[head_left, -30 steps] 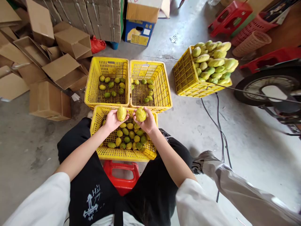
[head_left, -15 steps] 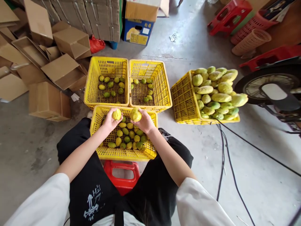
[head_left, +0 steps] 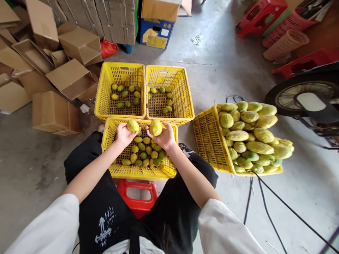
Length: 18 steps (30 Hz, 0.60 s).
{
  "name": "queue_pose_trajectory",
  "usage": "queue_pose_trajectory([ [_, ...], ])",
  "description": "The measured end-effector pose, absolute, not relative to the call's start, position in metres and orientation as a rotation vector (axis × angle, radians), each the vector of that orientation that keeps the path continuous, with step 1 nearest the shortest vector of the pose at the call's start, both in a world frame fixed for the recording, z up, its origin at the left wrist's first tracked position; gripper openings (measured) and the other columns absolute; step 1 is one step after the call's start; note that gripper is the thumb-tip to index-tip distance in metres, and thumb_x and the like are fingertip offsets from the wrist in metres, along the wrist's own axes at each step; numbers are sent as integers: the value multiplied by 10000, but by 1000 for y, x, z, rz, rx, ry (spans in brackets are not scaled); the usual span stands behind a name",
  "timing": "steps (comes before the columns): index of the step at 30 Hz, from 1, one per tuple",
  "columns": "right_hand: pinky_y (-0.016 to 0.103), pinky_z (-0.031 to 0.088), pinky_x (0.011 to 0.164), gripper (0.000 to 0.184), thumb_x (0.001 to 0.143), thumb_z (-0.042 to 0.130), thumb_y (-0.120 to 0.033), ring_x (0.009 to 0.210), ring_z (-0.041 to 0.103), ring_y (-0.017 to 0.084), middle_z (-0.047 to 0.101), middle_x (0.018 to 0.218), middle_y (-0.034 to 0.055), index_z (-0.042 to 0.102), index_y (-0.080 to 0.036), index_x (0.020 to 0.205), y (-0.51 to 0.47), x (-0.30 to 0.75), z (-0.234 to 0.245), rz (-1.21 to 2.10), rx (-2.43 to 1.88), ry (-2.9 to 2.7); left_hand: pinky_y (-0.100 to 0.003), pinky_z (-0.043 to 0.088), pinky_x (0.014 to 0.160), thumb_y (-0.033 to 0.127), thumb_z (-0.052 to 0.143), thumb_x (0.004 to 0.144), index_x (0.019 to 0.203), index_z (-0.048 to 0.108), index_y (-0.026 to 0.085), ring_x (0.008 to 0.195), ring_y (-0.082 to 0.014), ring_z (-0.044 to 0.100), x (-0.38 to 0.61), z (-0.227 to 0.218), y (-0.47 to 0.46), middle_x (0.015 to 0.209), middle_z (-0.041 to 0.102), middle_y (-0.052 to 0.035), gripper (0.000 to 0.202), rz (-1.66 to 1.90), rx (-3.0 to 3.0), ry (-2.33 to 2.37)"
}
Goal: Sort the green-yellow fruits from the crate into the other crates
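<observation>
Above the near yellow crate (head_left: 143, 173), my left hand (head_left: 124, 135) cradles a yellow lemon (head_left: 132, 126) on its fingers. A second lemon (head_left: 156, 128), knobbly and yellow with greenish patches, rests in the curled fingers of my right hand (head_left: 166, 137). The two hands are side by side with a small gap between the fruits. Beneath them, several yellow and green lemons (head_left: 143, 155) lie in the crate, partly covered by my hands. The near crate rests by a red stool (head_left: 137, 208) between my knees.
Two yellow crates, left (head_left: 97, 102) and right (head_left: 189, 102), stand beyond with several lemons inside. A tilted crate (head_left: 209, 137) of big oblong yellow-green fruits (head_left: 261, 147) is at right, near cables (head_left: 291, 211) and a wheel (head_left: 304, 95). Cardboard boxes (head_left: 70, 79) pile up left.
Both lemons have been turned in my hands, and my fingers have spread a little. The crate of big fruits at the right has shifted towards me and tilted round; its cable moved along.
</observation>
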State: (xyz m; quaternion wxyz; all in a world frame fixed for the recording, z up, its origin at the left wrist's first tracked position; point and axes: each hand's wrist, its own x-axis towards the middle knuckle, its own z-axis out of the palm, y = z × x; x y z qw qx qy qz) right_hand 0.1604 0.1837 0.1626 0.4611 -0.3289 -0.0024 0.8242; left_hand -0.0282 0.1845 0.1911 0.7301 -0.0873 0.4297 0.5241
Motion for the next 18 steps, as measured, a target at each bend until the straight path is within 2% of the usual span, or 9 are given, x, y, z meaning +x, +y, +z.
queue_pose_trajectory([
  [3,474,709,882,277,899,546,-325,956,783,276,814,1009,132,650,-181,1111,185,160,160,2007,-806,-20,-322,653,719,228,383,1032,1064,712,120,793,-231,765,-28,192,184,828,755,-121,348,1122,-163,937],
  [6,553,695,923,267,883,549,-281,1027,783,317,820,1012,127,655,-191,1112,186,159,158,1982,-833,-72,-236,605,609,315,416,1088,951,676,148,685,-169,713,-30,195,184,788,719,-90,338,1072,-121,901],
  [8,505,705,890,226,888,597,-290,1011,787,304,813,991,108,657,-205,1089,186,159,158,1965,-846,-106,-185,540,522,343,446,1093,909,656,157,610,-131,662,-31,198,184,758,686,-60,335,1046,-78,885],
  [10,401,708,776,173,901,661,-327,899,782,257,794,925,73,650,-222,1038,185,159,159,1972,-865,-119,-161,479,465,340,529,1059,886,641,165,568,-109,627,-32,200,185,747,668,-35,270,1032,-26,893],
  [13,292,654,610,205,903,713,-410,742,728,198,751,825,41,631,-231,959,184,160,161,2013,-862,-79,-158,426,431,308,662,968,853,619,171,546,-96,608,-31,199,184,762,676,-21,184,1017,27,929],
  [15,293,655,621,211,882,718,-415,735,713,193,734,801,35,623,-234,934,183,160,163,2011,-827,-47,-163,411,425,289,690,935,836,612,169,531,-95,598,-30,197,182,752,673,-17,174,992,59,929],
  [18,385,700,774,205,828,736,-343,788,720,212,730,799,22,632,-243,973,182,160,164,1974,-785,-77,-180,413,425,297,696,923,826,624,165,513,-108,591,-30,191,182,711,655,-17,178,941,112,901],
])
